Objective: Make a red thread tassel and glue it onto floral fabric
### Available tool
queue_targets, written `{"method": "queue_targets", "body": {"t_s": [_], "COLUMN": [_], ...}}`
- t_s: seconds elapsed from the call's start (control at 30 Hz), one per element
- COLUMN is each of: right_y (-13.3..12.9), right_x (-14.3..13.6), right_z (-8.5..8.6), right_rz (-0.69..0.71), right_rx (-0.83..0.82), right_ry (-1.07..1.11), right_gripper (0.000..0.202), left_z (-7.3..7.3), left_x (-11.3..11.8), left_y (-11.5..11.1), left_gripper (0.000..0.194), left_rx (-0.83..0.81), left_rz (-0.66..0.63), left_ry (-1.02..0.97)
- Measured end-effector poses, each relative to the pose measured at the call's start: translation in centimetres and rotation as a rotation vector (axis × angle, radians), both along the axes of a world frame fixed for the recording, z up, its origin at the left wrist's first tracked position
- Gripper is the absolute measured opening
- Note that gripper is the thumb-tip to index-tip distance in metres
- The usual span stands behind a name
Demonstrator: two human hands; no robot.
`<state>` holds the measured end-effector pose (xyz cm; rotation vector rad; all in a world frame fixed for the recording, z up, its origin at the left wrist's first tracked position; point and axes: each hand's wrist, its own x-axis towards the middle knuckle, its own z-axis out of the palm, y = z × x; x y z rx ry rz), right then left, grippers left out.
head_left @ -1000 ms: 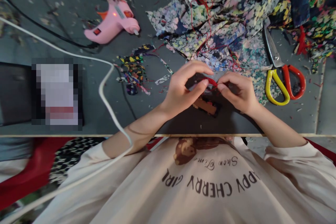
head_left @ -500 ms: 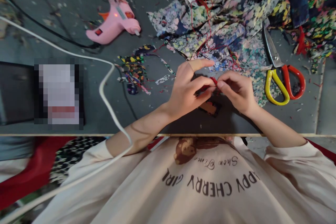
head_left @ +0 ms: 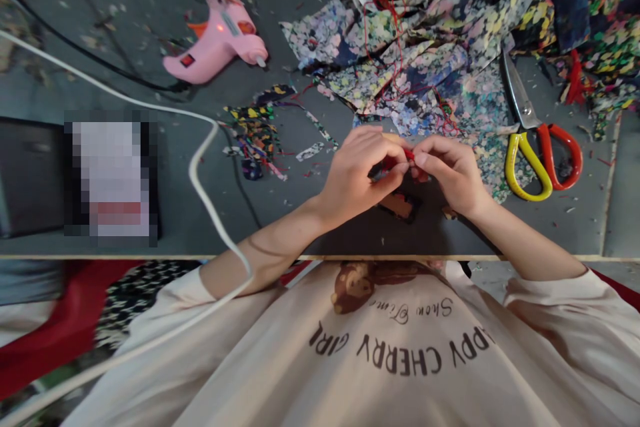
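Between my fingertips, above the grey table, is a small red thread piece [head_left: 409, 155]. My left hand [head_left: 367, 167] pinches it from the left, its fingers curled. From the right, my right hand [head_left: 450, 170] holds it with thumb and index finger, and the two hands meet there. A small brown and dark piece [head_left: 399, 205] lies on the table just below my left hand. Floral fabric [head_left: 415, 73] with loose red threads is spread beyond both hands. The exact shape of the red piece is partly hidden by my fingers.
Scissors [head_left: 525, 113] with yellow and red handles lie right of my hands. A pink glue gun [head_left: 223, 40] rests at the upper left. A white cable [head_left: 200, 173] crosses my left forearm. Fabric scraps [head_left: 255, 130] and a phone [head_left: 113, 177] lie to the left.
My left index finger, stretched out before, has curled in toward the red piece. The fingers of my right hand have shifted slightly, and a small brown bit now shows beneath it.
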<state>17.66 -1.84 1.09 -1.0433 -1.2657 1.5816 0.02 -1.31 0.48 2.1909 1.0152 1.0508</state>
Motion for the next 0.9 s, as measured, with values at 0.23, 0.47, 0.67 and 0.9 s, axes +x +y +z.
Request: {"method": "queue_targets", "body": {"t_s": [0.23,0.47,0.67,0.9], "right_y": [0.3,0.3,0.3,0.3], "right_x": [0.3,0.6,0.8,1.0], "right_z": [0.3,0.5,0.7,0.4], "right_rz": [0.007,0.132,0.198,0.166], "right_rx": [0.071,0.147,0.124,0.199], "right_ry": [-0.094,-0.108,-0.110,-0.179], "right_gripper": [0.043,0.034,0.034,0.032], "left_z": [0.5,0.8,0.8,1.8], "left_x": [-0.2,0.0,-0.2,-0.3], "left_y": [-0.1,0.8,1.1,1.1], "left_gripper": [0.029,0.026,0.013,0.016], "left_rx": [-0.450,-0.780,-0.738,-0.798], "left_rz": [-0.038,-0.202,-0.177,-0.192], "left_ry": [-0.269,-0.385,-0.378,-0.290]}}
